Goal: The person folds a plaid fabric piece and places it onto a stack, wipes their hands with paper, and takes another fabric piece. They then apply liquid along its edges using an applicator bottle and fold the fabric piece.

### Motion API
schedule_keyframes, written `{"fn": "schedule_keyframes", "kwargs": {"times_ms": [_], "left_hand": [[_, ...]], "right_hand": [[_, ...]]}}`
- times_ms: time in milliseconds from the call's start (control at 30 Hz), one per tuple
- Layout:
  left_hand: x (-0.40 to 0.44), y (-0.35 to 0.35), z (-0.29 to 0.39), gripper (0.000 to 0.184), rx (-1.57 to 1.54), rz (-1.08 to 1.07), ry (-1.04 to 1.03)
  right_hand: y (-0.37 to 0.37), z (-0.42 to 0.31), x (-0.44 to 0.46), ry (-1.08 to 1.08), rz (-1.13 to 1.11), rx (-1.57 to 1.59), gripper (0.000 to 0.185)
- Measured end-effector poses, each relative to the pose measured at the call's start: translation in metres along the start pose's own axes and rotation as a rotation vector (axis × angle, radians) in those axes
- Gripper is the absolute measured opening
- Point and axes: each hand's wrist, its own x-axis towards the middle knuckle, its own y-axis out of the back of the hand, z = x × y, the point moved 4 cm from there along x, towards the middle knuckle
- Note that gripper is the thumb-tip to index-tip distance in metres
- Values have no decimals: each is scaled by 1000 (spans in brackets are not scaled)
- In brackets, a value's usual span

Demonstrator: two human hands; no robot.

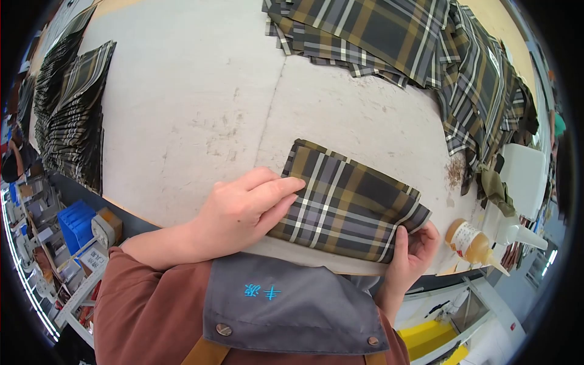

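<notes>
A folded piece of plaid fabric (347,204) in black, olive brown, grey and white lies at a slant on the pale table in front of me. My left hand (249,204) is closed at its left edge, with the index finger and thumb on the cloth. At the lower right corner, my right hand (416,250) grips the fabric, thumb on top and curled fingers behind. The cloth bulges slightly near that corner. The parts of the fingers under the fabric are hidden.
Stacked plaid pieces (371,36) lie at the far side, with more draped plaid cloth (486,85) at the right. A folded plaid pile (76,115) stands at the left edge. A glue bottle (468,240) lies on its side by a white container (524,179) at right.
</notes>
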Motion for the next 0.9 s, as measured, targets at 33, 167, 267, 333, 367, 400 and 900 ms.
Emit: {"fn": "schedule_keyframes", "kwargs": {"times_ms": [33, 167, 267, 333, 367, 400, 900], "left_hand": [[0, 0, -1, 24, -15, 0, 5], [0, -3, -1, 23, -37, 3, 42], [1, -2, 0, 25, -33, -5, 54], [1, -3, 1, 26, -37, -20, 61], [1, -3, 2, 27, -30, -23, 80], [2, -3, 3, 28, -29, -23, 87], [3, -3, 8, 27, 20, -17, 111]], "right_hand": [[1, 1, 0, -16, 17, -39, 40], [-2, -8, 3, -91, 46, -76, 52], [-3, -11, 6, -33, 40, -115, 57], [-1, -5, 5, 25, 35, -180, 52], [0, -5, 6, 88, 12, -237, 48], [-1, -11, 9, 98, -3, -290, 40], [0, -24, 22, 216, -99, -454, 25]]}}
